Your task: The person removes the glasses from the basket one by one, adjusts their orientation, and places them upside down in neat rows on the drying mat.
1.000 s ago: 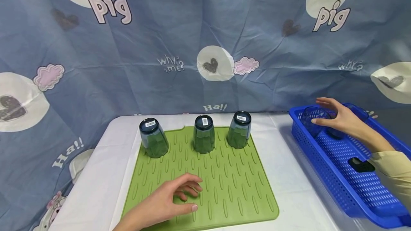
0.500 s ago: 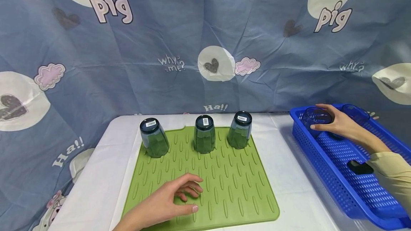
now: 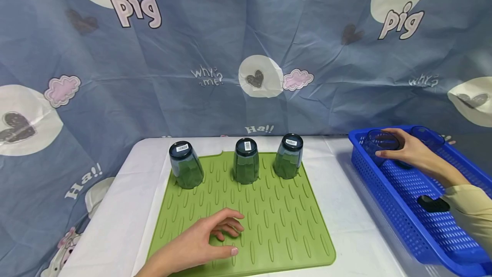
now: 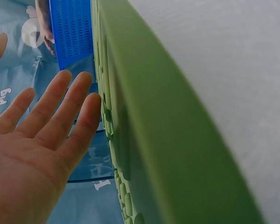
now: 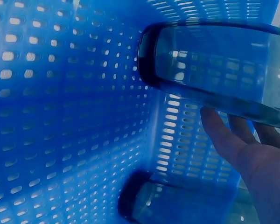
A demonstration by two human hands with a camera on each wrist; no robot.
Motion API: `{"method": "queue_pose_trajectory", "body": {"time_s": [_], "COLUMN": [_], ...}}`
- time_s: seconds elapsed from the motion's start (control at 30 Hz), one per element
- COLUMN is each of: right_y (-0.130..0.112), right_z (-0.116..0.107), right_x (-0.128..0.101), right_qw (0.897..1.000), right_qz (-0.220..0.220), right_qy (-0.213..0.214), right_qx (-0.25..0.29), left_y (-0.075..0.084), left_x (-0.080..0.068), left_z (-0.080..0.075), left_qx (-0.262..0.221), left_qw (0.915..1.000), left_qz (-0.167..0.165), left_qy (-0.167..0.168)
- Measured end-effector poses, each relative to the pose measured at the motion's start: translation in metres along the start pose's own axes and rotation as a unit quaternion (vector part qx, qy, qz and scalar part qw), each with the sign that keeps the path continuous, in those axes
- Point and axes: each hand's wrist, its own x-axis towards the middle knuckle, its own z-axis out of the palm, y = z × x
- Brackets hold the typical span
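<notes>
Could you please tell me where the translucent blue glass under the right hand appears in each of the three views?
Head view: the translucent blue glass stands at the far right, in the far corner of the blue perforated plastic basket, with the right hand round it.
Left wrist view: not in it.
Right wrist view: it fills the upper right, above the fingers.
Shared landmark: the basket, in all three.

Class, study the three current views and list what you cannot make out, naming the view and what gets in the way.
- Head view: the barcode digits on the three upturned glasses are too small to read.
- Head view: the blue basket is cut off by the frame's right edge.
- Right wrist view: the lower glass is blurred.
- Left wrist view: the left hand and green mat block most of the scene.
</notes>
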Motion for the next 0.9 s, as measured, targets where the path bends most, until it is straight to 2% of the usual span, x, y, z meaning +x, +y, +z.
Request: {"method": "queue_pose_trajectory", "body": {"time_s": [0.23, 0.9], "right_y": [-0.001, -0.01], "right_z": [0.0, -0.012], "right_x": [-0.001, -0.013], "right_qw": [1.0, 0.999], "right_qz": [0.009, 0.006], "right_qy": [0.004, 0.047], "right_qx": [0.015, 0.002], "left_y": [-0.001, 0.0], "left_x": [0.0, -0.001], "left_z": [-0.001, -0.005], "left_qx": [0.006, 0.015], "left_qw": [1.0, 0.9999], "left_qz": [-0.003, 0.003], "left_qy": [0.002, 0.003]}}
